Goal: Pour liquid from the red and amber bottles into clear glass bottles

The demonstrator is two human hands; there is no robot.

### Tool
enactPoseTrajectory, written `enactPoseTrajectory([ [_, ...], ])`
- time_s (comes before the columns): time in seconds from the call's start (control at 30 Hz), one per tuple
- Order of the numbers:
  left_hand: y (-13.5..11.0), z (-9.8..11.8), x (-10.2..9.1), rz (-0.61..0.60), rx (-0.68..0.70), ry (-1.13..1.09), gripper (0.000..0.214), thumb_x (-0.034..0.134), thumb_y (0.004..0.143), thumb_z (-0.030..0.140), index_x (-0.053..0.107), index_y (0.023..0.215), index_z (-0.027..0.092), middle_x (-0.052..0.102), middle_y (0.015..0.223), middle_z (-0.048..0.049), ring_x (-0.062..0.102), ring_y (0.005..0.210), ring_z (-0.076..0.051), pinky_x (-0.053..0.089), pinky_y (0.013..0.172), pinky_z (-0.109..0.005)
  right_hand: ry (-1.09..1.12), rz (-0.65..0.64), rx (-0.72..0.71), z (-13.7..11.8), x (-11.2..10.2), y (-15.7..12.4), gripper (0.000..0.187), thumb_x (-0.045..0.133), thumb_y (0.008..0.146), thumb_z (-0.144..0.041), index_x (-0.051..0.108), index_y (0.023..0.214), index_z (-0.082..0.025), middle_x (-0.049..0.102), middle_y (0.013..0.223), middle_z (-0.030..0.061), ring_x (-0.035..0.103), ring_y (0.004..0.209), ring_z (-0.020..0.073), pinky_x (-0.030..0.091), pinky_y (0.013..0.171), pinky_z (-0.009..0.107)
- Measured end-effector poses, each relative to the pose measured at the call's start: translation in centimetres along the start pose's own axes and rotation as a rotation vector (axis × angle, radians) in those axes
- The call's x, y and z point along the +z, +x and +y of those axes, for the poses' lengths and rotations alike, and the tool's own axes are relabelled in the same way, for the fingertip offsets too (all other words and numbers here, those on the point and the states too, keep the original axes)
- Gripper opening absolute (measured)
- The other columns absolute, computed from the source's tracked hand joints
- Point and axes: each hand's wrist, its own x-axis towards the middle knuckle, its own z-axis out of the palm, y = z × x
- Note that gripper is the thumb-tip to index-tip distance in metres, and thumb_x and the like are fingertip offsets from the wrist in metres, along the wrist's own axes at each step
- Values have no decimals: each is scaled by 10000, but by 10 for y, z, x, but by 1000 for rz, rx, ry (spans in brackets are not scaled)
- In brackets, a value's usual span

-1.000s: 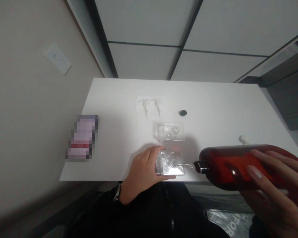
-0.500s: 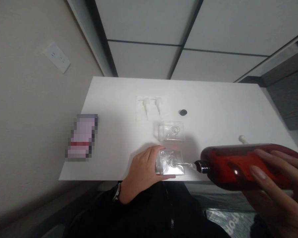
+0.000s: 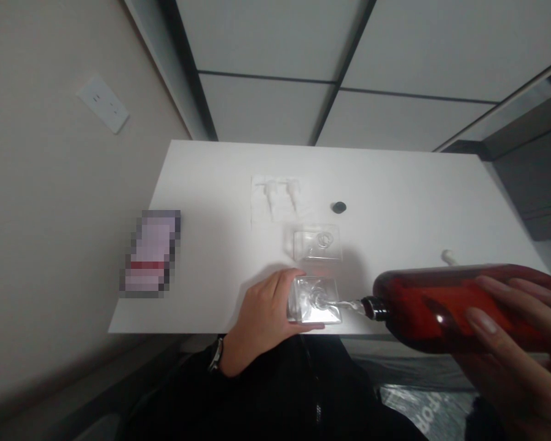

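Observation:
My right hand (image 3: 509, 349) grips a large dark red bottle (image 3: 445, 306) held almost on its side, its black neck pointing left. A thin clear stream runs from the neck into the mouth of a small clear square bottle (image 3: 313, 300) standing at the near edge of the white table (image 3: 211, 245). My left hand (image 3: 266, 318) is wrapped round that small bottle's left side. A second clear square bottle (image 3: 316, 243) stands just behind it.
Two white pump heads (image 3: 280, 195) lie on a clear wrapper farther back. A small black cap (image 3: 338, 207) sits to their right. A white object (image 3: 449, 257) shows behind the red bottle. A blurred box (image 3: 150, 252) lies at the table's left edge, next to the wall.
The red bottle has drifted slightly right and its far end has dropped a little; liquid keeps running. My left hand and the small bottle have stayed put.

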Motion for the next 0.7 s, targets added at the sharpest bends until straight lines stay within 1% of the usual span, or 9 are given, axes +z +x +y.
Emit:
enactPoseTrajectory([
  [0.1,0,1,0,-2,5,1,816,887,752,662,539,1340,215,745,1285,-127,750,1165,-353,631,954,-484,-12,2,12,-6,-1,4,768,679,936,-259,414,1589,-563,663,1471,16,722,1122,426,530,975,591],
  [0.17,0,1,0,-11,1,-4,815,888,752,661,537,1343,222,743,1288,-125,750,1167,-353,628,963,-483,-19,20,33,-14,0,10,742,630,962,-268,393,1594,-576,677,1446,13,723,1117,432,529,967,604],
  [0.3,0,1,0,-13,-8,-8,813,882,752,672,540,1340,228,743,1292,-123,748,1167,-353,629,956,-482,-29,157,136,-32,6,21,693,570,983,-258,423,1569,-598,707,1394,4,707,1177,451,531,974,619],
  [0.37,0,0,0,-7,-2,-8,811,876,755,679,540,1336,224,745,1290,-124,749,1163,-350,630,947,-476,-30,165,135,-36,8,25,685,561,990,-255,425,1570,-593,715,1386,8,705,1187,448,539,976,620],
  [0.43,0,0,1,-2,4,-8,807,866,762,689,539,1333,222,747,1286,-122,751,1159,-345,631,938,-466,-29,174,112,-35,7,25,680,569,995,-250,430,1581,-565,712,1404,21,695,1212,443,547,990,625],
  [0.5,0,-1,2,8,12,-4,797,851,773,700,537,1327,221,749,1275,-119,754,1149,-342,631,931,-459,-7,156,74,-32,6,24,686,570,1006,-233,412,1601,-537,638,1525,9,652,1306,425,530,1058,626],
  [0.6,0,-2,3,20,25,0,774,825,798,710,537,1319,215,752,1262,-121,760,1128,-337,632,920,-454,35,106,37,-25,3,21,701,549,1028,-191,379,1611,-541,458,1687,-67,553,1452,380,474,1172,604],
  [0.63,0,-2,3,22,27,-1,766,816,807,712,537,1319,214,752,1262,-121,761,1124,-336,632,919,-453,34,101,38,-22,3,19,705,544,1032,-179,376,1610,-545,433,1702,-78,534,1474,373,464,1187,605],
  [0.7,0,-1,3,22,26,-5,751,806,820,708,537,1321,218,751,1264,-118,762,1122,-335,631,919,-453,10,115,3,-17,4,15,689,566,1029,-179,408,1596,-537,473,1679,-49,547,1464,384,489,1164,623],
])
